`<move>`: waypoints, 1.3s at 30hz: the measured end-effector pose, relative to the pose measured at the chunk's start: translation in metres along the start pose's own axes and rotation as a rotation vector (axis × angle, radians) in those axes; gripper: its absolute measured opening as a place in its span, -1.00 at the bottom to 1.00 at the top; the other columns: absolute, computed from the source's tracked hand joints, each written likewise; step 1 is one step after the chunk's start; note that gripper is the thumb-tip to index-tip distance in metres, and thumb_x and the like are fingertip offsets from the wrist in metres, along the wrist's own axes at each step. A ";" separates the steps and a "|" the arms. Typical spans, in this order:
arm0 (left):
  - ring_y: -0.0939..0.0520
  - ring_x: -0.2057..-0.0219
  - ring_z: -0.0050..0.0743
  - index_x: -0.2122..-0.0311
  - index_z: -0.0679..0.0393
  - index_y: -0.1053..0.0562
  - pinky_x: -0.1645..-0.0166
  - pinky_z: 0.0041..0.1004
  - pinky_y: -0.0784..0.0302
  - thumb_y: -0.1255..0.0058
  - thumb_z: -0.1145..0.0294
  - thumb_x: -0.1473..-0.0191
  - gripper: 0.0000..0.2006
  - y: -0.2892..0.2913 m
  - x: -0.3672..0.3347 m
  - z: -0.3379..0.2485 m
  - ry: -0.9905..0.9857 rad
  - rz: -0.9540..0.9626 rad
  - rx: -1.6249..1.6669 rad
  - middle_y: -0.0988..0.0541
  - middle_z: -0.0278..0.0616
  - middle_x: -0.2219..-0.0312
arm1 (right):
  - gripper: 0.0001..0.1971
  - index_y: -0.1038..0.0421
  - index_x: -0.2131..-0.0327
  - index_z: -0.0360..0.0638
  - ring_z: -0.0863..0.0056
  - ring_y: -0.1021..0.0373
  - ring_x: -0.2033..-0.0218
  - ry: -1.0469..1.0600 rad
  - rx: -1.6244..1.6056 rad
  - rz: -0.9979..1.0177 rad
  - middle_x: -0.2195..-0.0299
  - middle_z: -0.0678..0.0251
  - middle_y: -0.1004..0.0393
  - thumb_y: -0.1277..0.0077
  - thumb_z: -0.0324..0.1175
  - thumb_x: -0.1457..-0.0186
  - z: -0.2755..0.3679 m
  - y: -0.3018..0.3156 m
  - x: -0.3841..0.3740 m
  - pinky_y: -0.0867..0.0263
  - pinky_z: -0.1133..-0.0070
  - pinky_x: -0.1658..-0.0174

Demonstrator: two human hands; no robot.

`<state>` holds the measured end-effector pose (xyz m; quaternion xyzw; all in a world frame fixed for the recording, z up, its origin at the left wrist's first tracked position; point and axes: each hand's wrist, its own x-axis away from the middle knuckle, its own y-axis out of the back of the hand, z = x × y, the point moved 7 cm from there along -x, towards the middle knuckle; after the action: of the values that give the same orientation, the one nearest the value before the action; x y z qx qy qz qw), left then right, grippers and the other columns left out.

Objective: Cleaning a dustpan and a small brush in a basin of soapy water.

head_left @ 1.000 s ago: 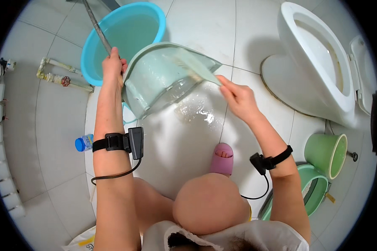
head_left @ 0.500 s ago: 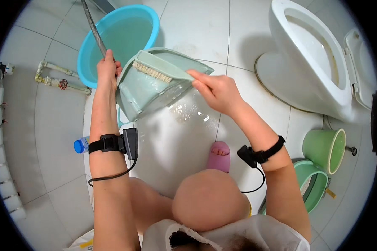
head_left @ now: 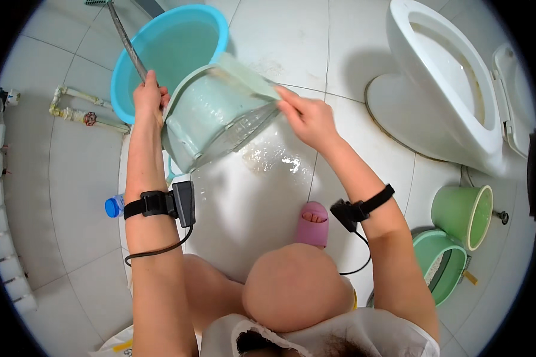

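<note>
My left hand is closed round a long grey pole, low down near a pale green dustpan. The dustpan hangs tilted above the wet floor, its inside shiny with water. A pale green scrub brush is in my right hand, gripped by its handle end. Motion smears the brush, which lies over the dustpan's far right edge; its bristles barely show, and I cannot tell whether they touch the pan. Beyond the dustpan stands a blue basin of water.
A white toilet stands at the right. Green buckets sit below it by the wall. Pipes with a red valve run along the left wall, near a blue-capped bottle. Water puddles shine on the tiles.
The brush has moved up and right, from over the pan's inside to its far right edge, and turned so its bristles barely show. The dustpan and pole have shifted slightly left.
</note>
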<state>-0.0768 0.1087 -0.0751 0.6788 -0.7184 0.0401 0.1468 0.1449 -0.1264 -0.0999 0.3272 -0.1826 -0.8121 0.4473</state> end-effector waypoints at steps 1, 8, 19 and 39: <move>-0.20 0.81 -0.54 0.42 0.28 -0.22 0.74 -0.53 -0.08 0.18 0.14 -0.11 -0.66 0.008 -0.001 -0.002 -0.005 -0.033 -0.013 -0.28 -0.22 0.68 | -0.70 -0.40 0.11 0.15 0.30 -0.37 0.59 0.006 -0.012 0.003 0.61 0.27 -0.44 0.11 -0.18 -0.05 0.009 -0.006 -0.009 -0.28 0.45 0.50; -0.23 0.79 -0.51 0.39 0.32 -0.21 0.74 -0.51 -0.10 0.20 0.17 -0.12 -0.66 -0.013 0.002 0.000 -0.003 0.049 0.043 -0.28 -0.19 0.67 | -0.69 -0.36 0.08 0.24 0.32 -0.37 0.60 -0.292 0.303 0.012 0.64 0.33 -0.44 0.13 -0.22 -0.06 -0.095 0.021 0.072 -0.28 0.46 0.51; -0.19 0.78 -0.46 0.34 0.40 -0.14 0.71 -0.41 -0.20 0.28 0.22 -0.16 -0.66 -0.061 0.009 0.000 0.032 -0.002 0.187 -0.27 -0.11 0.62 | -0.62 -0.27 -0.02 0.02 0.56 -0.16 0.73 -0.422 -0.249 0.023 0.77 0.29 -0.25 0.17 -0.21 -0.11 -0.043 0.008 0.026 -0.15 0.62 0.55; -0.32 0.52 -0.73 0.15 0.16 -0.34 0.43 -0.63 -0.22 0.25 -0.05 -0.11 -0.55 -0.096 0.036 0.076 0.363 0.670 -0.006 -0.35 -0.47 0.52 | -0.52 -0.25 -0.02 0.01 0.46 -0.26 0.79 0.100 0.402 0.171 0.76 0.40 -0.30 0.03 -0.42 0.07 0.063 0.021 0.030 -0.14 0.53 0.74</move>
<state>0.0051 0.0472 -0.1520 0.3876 -0.8629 0.2033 0.2525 0.1029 -0.1626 -0.0529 0.4330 -0.3456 -0.7012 0.4487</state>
